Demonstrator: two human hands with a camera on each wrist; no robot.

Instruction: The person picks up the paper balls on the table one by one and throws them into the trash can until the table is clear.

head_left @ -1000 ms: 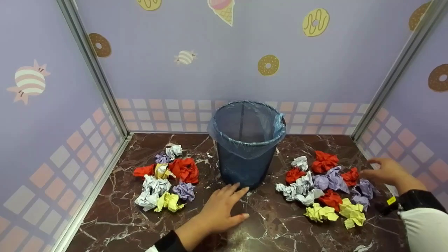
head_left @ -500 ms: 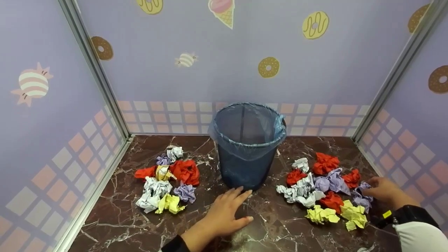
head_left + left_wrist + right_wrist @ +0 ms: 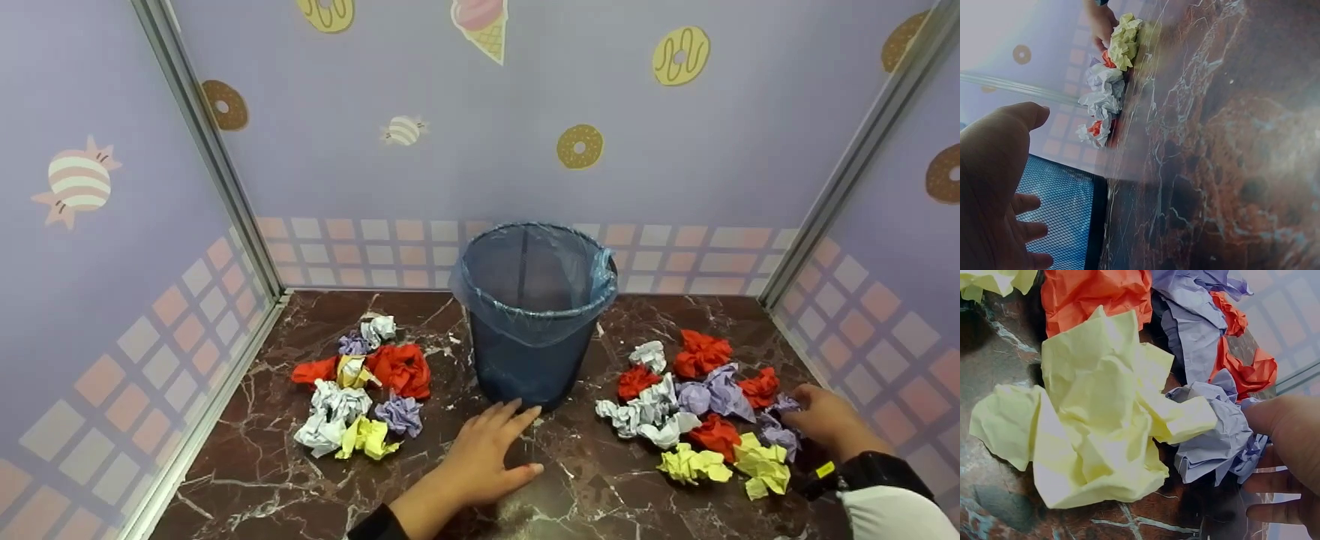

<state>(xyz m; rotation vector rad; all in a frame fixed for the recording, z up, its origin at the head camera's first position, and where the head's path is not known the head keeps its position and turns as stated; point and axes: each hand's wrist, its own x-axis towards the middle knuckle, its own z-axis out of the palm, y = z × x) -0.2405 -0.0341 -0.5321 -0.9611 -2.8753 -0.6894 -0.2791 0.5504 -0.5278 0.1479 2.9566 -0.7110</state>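
Centrally, blue-lined bin [image 3: 534, 315], nothing visible inside, paper balls [image 3: 697, 409] alongside.

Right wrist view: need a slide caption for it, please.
Right hand touching a crumpled lilac paper ball beside a crumpled yellow paper ball on the dark marble tabletop.

From where I stand, no writing, brand or number can be read anywhere. The purple walls [image 3: 465, 150] carry only pictures of doughnuts, sweets and an ice-cream cone, and the yellow tag [image 3: 825, 470] by the right wrist is too small to make out.
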